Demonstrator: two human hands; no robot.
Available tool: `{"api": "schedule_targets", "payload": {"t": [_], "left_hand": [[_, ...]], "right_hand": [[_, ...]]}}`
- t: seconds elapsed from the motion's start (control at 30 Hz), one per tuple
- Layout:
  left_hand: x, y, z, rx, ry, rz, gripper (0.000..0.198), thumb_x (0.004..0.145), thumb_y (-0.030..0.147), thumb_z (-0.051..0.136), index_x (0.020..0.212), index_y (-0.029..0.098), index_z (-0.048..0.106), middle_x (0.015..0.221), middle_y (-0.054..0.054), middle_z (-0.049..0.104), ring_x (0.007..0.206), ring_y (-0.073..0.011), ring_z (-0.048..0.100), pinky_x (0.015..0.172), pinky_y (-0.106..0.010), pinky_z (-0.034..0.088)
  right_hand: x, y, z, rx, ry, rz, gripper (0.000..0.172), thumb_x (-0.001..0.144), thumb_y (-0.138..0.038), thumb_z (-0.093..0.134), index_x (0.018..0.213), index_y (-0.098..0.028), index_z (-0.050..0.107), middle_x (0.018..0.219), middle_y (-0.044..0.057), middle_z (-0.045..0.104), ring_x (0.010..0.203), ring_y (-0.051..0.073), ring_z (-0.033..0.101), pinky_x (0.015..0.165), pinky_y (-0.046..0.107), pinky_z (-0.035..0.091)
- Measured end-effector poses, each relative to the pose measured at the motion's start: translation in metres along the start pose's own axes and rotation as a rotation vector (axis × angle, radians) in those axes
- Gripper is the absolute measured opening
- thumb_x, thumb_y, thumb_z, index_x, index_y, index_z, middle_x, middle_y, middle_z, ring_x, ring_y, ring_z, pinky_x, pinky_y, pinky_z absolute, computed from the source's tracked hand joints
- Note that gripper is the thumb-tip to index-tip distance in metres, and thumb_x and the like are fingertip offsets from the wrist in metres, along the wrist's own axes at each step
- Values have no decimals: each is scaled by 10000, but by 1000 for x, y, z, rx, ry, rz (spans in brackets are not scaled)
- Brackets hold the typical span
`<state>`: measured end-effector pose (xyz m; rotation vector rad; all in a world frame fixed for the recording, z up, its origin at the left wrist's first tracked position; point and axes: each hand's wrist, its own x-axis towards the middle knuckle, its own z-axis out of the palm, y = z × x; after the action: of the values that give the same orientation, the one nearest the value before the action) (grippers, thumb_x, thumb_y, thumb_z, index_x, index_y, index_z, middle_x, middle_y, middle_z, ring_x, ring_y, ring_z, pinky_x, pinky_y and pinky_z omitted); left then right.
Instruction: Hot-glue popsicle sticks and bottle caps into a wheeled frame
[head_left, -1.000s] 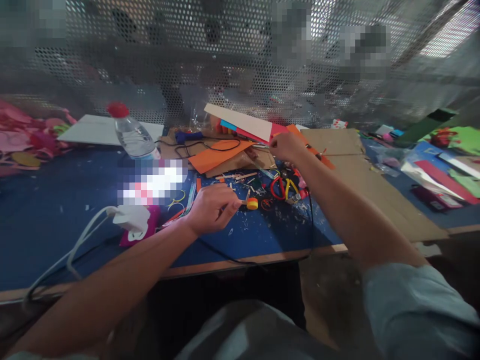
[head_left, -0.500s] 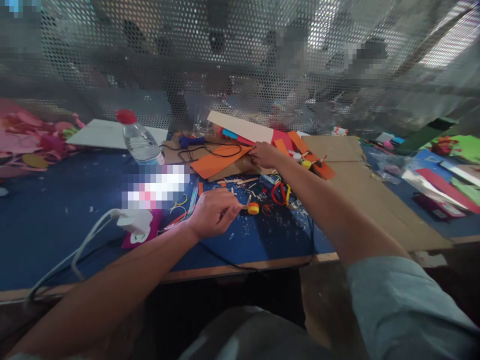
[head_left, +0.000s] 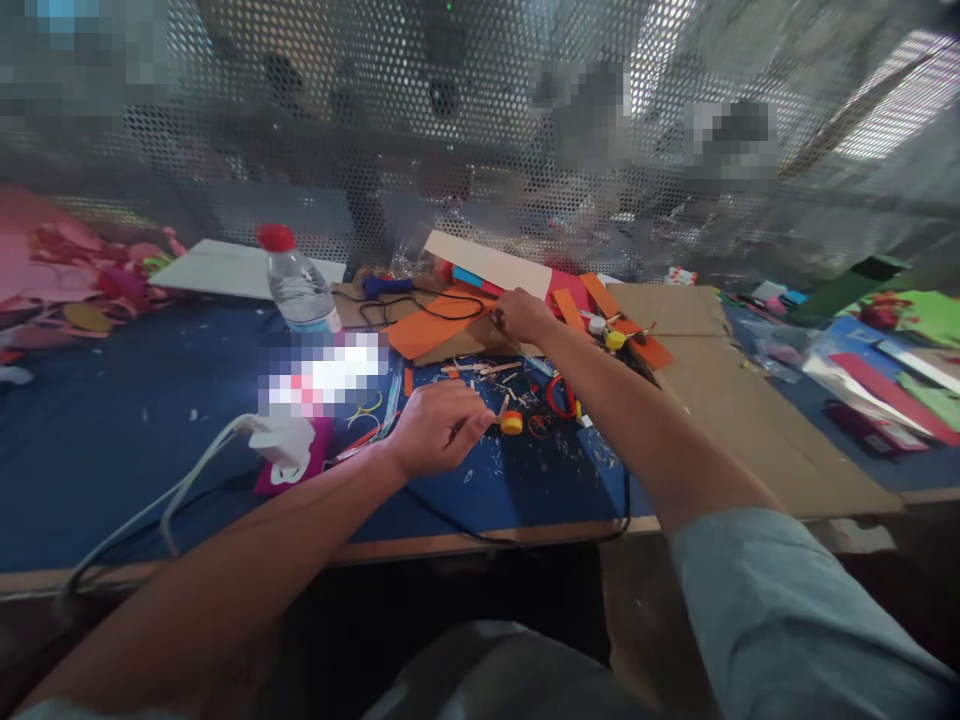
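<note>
My left hand (head_left: 441, 428) is closed over the blue table, pinching a thin wooden stick (head_left: 504, 404) beside its thumb tip. A yellow-orange bottle cap (head_left: 511, 423) sits at the stick's far end. Further back, my right hand (head_left: 523, 316) reaches to the right edge of an orange sheet (head_left: 435, 322). Its fingers point down and are drawn together; what lies between them, if anything, is hidden. Below that hand are scattered wood slivers (head_left: 491, 369) and a red-handled tool (head_left: 561, 396), partly covered by my right forearm.
A water bottle (head_left: 301, 290) with a red cap stands left of centre. A white plug (head_left: 283, 440) with cables rests on a magenta box (head_left: 321, 440). Flat cardboard (head_left: 727, 400) covers the right side. A black cable (head_left: 450, 522) runs along the front edge. Perforated mesh (head_left: 480, 130) rises behind.
The view has shifted slightly, so the table things sit a little lower and further right on the left side. The cap's angle has changed a little. My right hand stays at the orange sheet.
</note>
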<state>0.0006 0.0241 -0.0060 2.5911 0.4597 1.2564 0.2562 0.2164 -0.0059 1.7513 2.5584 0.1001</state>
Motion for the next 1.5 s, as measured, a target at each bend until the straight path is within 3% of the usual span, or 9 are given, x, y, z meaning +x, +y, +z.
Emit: {"api": "schedule_targets", "payload": {"t": [0.23,0.3,0.47,0.63,0.77,0.9,0.97,1.2,1.5], "left_hand": [[0,0,0,-1,4,-10,492,1156,362,398,718,213,563,634,-7,619,622,-173,514,648,-343,415],[1,1,0,-7,12,-13,488,1157,367,397,732,210,579,642,-12,631,627,-173,522,653,-341,416],[2,4,-2,-37,52,-53,466,1156,397,416,807,194,648,657,-15,641,625,-163,538,650,-331,416],[2,7,-3,-91,132,-140,463,1129,542,489,986,170,725,710,-18,670,605,-147,589,597,-295,458],[2,8,-1,-150,167,-170,552,1125,622,463,1213,160,751,909,-96,793,765,-199,737,686,-323,588],[4,10,-3,-171,176,-201,367,1173,355,439,1153,165,753,931,-78,818,728,-149,747,663,-272,582],[6,12,-5,-173,112,-182,361,1152,317,486,958,174,755,698,-19,721,629,-135,682,603,-259,516],[9,12,-4,-239,-109,23,302,1096,229,574,828,208,712,682,-9,737,635,-146,689,635,-292,496],[10,15,-4,-251,-56,-63,98,1034,190,657,961,204,721,767,-16,783,665,-140,705,663,-280,536]], "right_hand": [[-32,21,-22,36,185,43,385,1059,-397,721,1379,-188,682,1402,120,705,1193,269,731,1007,494,646],[-52,26,-34,81,254,53,209,1082,-262,641,1224,-149,746,1262,141,761,1142,274,744,1011,473,632],[-124,1,-47,197,540,-23,363,1103,-151,441,1281,-261,738,1330,116,747,1316,263,686,1114,450,590],[-180,-54,-32,346,1073,-509,449,993,-99,689,1335,-383,753,1185,47,780,1058,232,777,903,407,675],[-192,-83,-25,414,1000,-722,371,1013,-135,706,1317,-342,760,1053,27,815,896,197,801,790,341,693],[-196,-91,-21,467,858,-799,362,991,-181,754,1331,-303,720,1034,34,832,813,189,801,708,319,689],[-199,-91,-17,554,861,-761,388,991,-256,765,1369,-302,691,1003,47,816,789,201,793,672,327,685],[-207,-99,-12,895,703,-595,277,1047,-314,688,1325,-305,692,969,70,808,795,222,778,664,364,677],[-211,-94,-13,1083,609,-571,141,1049,-241,665,1119,-280,781,850,40,812,700,189,756,618,328,627]]}}
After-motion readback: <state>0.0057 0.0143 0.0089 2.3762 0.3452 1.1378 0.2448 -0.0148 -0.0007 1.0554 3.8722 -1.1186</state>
